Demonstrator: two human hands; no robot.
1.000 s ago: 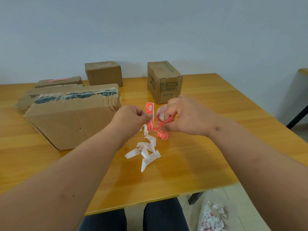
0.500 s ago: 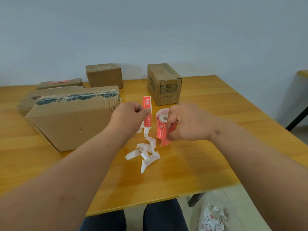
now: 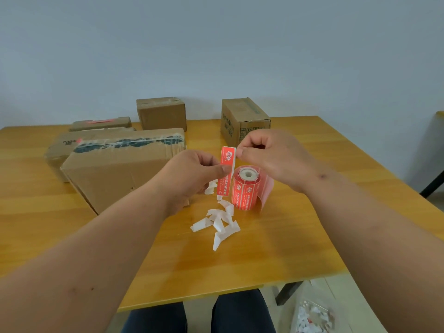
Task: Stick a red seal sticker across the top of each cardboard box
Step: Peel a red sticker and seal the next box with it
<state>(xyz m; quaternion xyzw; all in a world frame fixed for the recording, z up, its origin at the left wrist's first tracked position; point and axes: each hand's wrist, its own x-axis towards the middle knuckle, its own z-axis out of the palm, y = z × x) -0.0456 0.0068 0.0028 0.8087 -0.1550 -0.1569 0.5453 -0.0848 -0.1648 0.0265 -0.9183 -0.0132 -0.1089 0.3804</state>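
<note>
Nearest the camera, a pair of dark blue trouser legs shows below the edge of the orange-yellow wooden surface, and a clear bag of white and red paper scraps lies on the floor to the right. On the surface, a loose heap of curled white backing strips lies in the middle, in front of the hands.

Above the heap, the left hand pinches a long red seal sticker with white print between thumb and curled fingers, holding it upright. The right hand pinches the sticker's top edge, where a white backing layer shows along the right side; its other fingers are curled in. Just behind and right of the sticker, a roll of red seal stickers on a white core stands on end on the surface, with a loose tail of pink backing paper beside it.

To the left, a large brown cardboard box with crumpled clear and dark tape along its top lies near the left hand. Behind it is a flatter brown box with a bit of red on it, and further back a low flat box with a red sticker on top. Near the pale blue wall stand a small plain cardboard box and, to the right, a small printed cardboard box, partly hidden by the right hand.
</note>
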